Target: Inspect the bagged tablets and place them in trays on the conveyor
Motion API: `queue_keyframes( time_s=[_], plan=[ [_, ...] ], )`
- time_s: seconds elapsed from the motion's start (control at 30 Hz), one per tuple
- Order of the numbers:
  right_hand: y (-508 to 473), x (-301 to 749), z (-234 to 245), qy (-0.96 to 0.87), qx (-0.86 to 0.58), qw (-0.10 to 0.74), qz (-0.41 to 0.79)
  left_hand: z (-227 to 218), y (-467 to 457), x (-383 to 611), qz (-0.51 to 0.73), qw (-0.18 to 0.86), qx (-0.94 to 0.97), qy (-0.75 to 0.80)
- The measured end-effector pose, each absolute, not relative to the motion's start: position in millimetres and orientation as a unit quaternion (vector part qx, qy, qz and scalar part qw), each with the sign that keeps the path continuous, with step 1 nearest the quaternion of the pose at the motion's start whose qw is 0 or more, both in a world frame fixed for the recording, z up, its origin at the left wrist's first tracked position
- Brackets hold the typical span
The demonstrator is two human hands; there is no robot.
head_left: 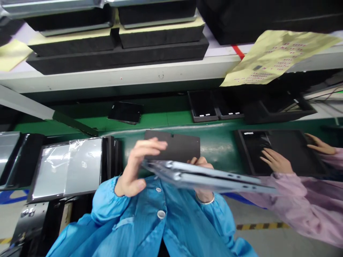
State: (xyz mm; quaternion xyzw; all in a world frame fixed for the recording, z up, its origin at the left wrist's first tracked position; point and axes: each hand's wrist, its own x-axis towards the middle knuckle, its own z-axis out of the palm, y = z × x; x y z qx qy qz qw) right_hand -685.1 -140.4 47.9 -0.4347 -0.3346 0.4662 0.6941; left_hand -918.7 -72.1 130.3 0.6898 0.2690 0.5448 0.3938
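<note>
Two thin silver-edged flat panels, seen almost edge-on and blurred, are held together in front of my chest. My right hand grips them from behind, its lower part hidden by the panels. Near their left end, my left hand is open, thumb and fingers spread, with nothing in it. Whether its fingers touch the panels I cannot tell. Behind both hands, a dark grey flat board lies on the green mat.
At left are stacked trays with film-covered panels. A black panel and trays with dark screens lie farther back. To the right, a co-worker's hands rest over a black tray. A shelf crosses above, with a yellow sheet hanging down.
</note>
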Motion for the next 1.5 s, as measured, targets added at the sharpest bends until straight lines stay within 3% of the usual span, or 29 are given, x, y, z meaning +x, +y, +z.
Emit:
queue_keyframes(
  time_s=[0.1, 0.27, 0.43, 0.53, 0.77, 1.1, 1.37, 1.43, 1.5],
  plan=[
    [-141.7, -687.7, 58.0, -0.294, -0.444, 0.712, 0.458, 113.5, -68.8, -932.0, 0.565, 0.330, 0.670, 0.351],
    [-122.7, -703.9, 64.3, -0.280, -0.378, 0.763, 0.444, 71.2, -87.5, -902.0, 0.561, 0.571, 0.496, 0.337],
    [-103.6, -725.0, 28.0, -0.355, -0.325, 0.736, 0.477, 91.0, -77.4, -880.9, 0.686, 0.462, 0.469, 0.310],
    [-110.4, -714.6, 10.4, -0.368, -0.335, 0.683, 0.534, 106.0, -69.4, -892.3, 0.687, 0.430, 0.511, 0.285],
    [-154.4, -680.0, 23.1, -0.282, -0.353, 0.667, 0.593, 109.5, -71.0, -899.2, 0.671, 0.449, 0.494, 0.323],
    [-134.9, -682.6, 19.3, -0.321, -0.270, 0.687, 0.594, 100.2, -62.0, -907.8, 0.684, 0.434, 0.480, 0.337],
    [-140.1, -673.1, 17.4, -0.327, -0.352, 0.637, 0.603, 100.7, -57.0, -910.5, 0.699, 0.431, 0.462, 0.334],
    [-145.9, -654.5, 30.1, -0.327, -0.367, 0.660, 0.568, 100.8, -57.1, -911.6, 0.710, 0.429, 0.446, 0.336],
    [-151.0, -632.9, 53.1, -0.368, -0.376, 0.723, 0.448, 101.1, -57.1, -915.0, 0.712, 0.435, 0.429, 0.347]
  ],
)
